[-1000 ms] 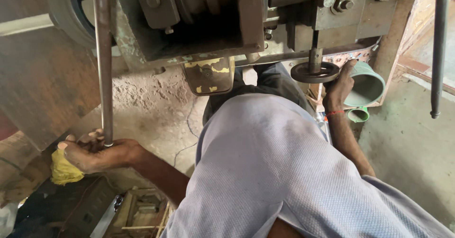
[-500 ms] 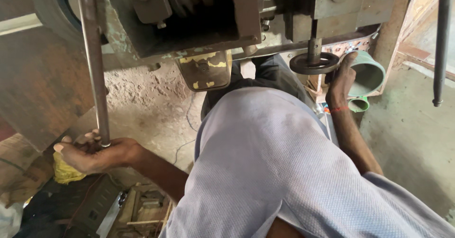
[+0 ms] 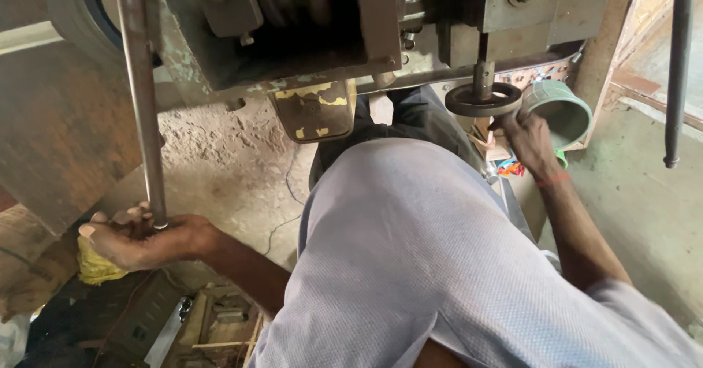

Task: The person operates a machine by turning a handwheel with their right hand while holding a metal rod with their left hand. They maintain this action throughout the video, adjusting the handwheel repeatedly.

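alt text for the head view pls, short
Seen from above, a person's left hand grips the lower end of a long metal lever on a worn machine, while the right hand is at a small black handwheel beside a green cup.

A green plastic mug [image 3: 564, 112] leans by a wooden frame [image 3: 644, 82]; a yellow rag [image 3: 95, 265] lies low.

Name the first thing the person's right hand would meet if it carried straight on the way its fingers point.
The right hand points up-left at the small dark round metal handwheel, which its fingers apparently already touch, though depth is unclear.
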